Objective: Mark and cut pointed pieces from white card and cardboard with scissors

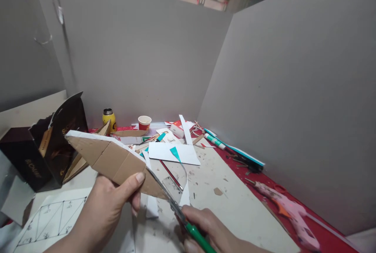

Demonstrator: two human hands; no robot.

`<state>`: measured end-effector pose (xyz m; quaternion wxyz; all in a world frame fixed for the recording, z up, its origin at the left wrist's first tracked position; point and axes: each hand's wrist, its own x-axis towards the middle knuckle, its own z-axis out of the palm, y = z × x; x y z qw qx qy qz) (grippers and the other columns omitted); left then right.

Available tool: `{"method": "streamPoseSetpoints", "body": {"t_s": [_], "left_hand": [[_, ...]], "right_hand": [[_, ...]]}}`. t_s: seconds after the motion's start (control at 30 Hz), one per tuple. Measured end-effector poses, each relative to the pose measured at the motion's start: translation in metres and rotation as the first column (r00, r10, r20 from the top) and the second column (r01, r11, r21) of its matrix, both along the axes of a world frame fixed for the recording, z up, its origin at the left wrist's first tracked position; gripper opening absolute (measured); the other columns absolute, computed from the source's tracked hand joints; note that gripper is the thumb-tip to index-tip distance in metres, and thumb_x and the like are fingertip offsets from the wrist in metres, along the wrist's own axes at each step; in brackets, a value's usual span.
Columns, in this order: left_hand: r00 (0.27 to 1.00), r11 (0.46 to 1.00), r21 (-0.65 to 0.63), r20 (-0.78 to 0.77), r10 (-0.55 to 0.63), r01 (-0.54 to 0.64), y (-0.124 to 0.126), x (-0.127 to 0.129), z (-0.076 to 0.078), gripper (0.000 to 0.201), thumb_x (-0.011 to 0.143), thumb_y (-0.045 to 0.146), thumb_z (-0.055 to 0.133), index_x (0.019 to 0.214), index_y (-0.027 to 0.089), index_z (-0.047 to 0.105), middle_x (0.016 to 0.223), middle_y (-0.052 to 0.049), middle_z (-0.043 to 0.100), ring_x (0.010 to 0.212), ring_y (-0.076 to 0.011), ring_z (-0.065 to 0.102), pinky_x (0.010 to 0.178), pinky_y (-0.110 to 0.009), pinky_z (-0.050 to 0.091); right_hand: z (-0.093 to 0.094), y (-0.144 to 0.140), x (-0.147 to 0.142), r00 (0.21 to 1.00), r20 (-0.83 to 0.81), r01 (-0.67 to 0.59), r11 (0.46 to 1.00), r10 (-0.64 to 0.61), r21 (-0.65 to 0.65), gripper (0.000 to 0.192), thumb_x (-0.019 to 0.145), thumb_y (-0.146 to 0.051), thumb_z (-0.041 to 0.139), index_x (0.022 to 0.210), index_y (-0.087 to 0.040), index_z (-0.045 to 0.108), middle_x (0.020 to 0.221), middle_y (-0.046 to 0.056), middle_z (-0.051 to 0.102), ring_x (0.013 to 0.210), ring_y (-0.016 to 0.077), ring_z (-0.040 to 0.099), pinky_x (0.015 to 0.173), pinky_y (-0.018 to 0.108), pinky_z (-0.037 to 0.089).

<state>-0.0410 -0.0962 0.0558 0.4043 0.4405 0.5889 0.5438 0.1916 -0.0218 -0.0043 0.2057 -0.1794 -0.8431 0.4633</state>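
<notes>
My left hand (108, 206) grips a folded brown cardboard piece (108, 157), thumb on top near its lower edge, and holds it above the table. My right hand (210, 231) holds green-handled scissors (182, 214). Their blades run up along the right edge of the cardboard, where a thin white strip (185, 194) curls away. Both hands are low in the head view, close to me.
A dark open box (44, 151) stands at left, over a sheet with drawn triangles (49, 217). White and teal paper scraps (173, 153), a red paper cup (144, 122) and a yellow bottle (109, 118) lie farther back. A pink glue gun (289, 212) rests at right on the red mat.
</notes>
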Motion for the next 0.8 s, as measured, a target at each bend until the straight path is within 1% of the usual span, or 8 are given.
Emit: {"method": "streamPoseSetpoints", "body": {"t_s": [0.13, 0.2, 0.33, 0.53, 0.7, 0.8], "left_hand": [[1.000, 1.000, 0.019, 0.015, -0.022, 0.022, -0.002, 0.004, -0.004, 0.050, 0.085, 0.051, 0.060, 0.042, 0.025, 0.056, 0.051, -0.001, 0.062, 0.066, -0.0211, 0.060, 0.067, -0.028, 0.045], [1.000, 1.000, 0.007, 0.015, -0.025, 0.024, -0.003, 0.005, -0.004, 0.051, 0.084, 0.054, 0.060, 0.041, 0.025, 0.055, 0.051, -0.001, 0.062, 0.064, -0.0217, 0.061, 0.065, -0.028, 0.046], [1.000, 1.000, -0.011, -0.005, -0.008, 0.008, -0.004, 0.005, -0.001, 0.053, 0.081, 0.059, 0.061, 0.041, 0.025, 0.056, 0.056, -0.002, 0.067, 0.065, -0.0224, 0.062, 0.064, -0.029, 0.047], [0.999, 1.000, -0.017, -0.045, 0.000, -0.001, -0.001, 0.005, 0.001, 0.055, 0.079, 0.063, 0.060, 0.039, 0.025, 0.055, 0.051, -0.002, 0.062, 0.063, -0.0218, 0.060, 0.064, -0.029, 0.047], [0.998, 1.000, -0.013, -0.061, 0.000, -0.001, -0.002, 0.006, 0.000, 0.057, 0.080, 0.063, 0.058, 0.039, 0.026, 0.053, 0.051, -0.001, 0.062, 0.063, -0.0213, 0.059, 0.068, -0.028, 0.046], [0.999, 1.000, -0.017, -0.042, -0.011, 0.011, -0.002, 0.006, 0.000, 0.057, 0.081, 0.064, 0.057, 0.039, 0.025, 0.054, 0.052, -0.002, 0.062, 0.062, -0.0210, 0.059, 0.067, -0.028, 0.046]], "right_hand": [[-0.004, 0.000, -0.004, 0.999, -0.032, -0.018, 0.998, 0.016, -0.064, 0.046, 0.082, -0.064, 0.060, 0.084, -0.019, 0.053, 0.061, -0.006, 0.033, 0.055, 0.0106, 0.032, 0.053, 0.024, 0.036], [-0.009, 0.000, -0.007, 0.998, -0.062, -0.028, 0.994, 0.022, -0.104, 0.049, 0.083, -0.067, 0.058, 0.083, -0.018, 0.052, 0.062, -0.006, 0.033, 0.055, 0.0104, 0.032, 0.053, 0.024, 0.035], [-0.018, 0.002, -0.009, 0.993, -0.108, -0.064, 0.984, 0.047, -0.164, 0.054, 0.085, -0.072, 0.049, 0.083, -0.018, 0.051, 0.060, -0.006, 0.034, 0.052, 0.0090, 0.031, 0.048, 0.023, 0.030], [-0.020, 0.004, -0.007, 0.994, -0.094, -0.062, 0.985, 0.048, -0.162, 0.053, 0.085, -0.071, 0.051, 0.080, -0.019, 0.049, 0.056, -0.008, 0.033, 0.047, 0.0070, 0.028, 0.044, 0.022, 0.025], [-0.016, -0.001, -0.009, 0.997, -0.075, -0.044, 0.986, 0.032, -0.162, 0.054, 0.087, -0.072, 0.047, 0.079, -0.019, 0.048, 0.062, -0.005, 0.037, 0.052, 0.0085, 0.032, 0.049, 0.023, 0.030], [-0.015, -0.003, -0.012, 0.996, -0.084, -0.045, 0.987, 0.032, -0.154, 0.056, 0.085, -0.074, 0.046, 0.078, -0.019, 0.048, 0.062, -0.004, 0.036, 0.055, 0.0100, 0.034, 0.050, 0.023, 0.031]]}}
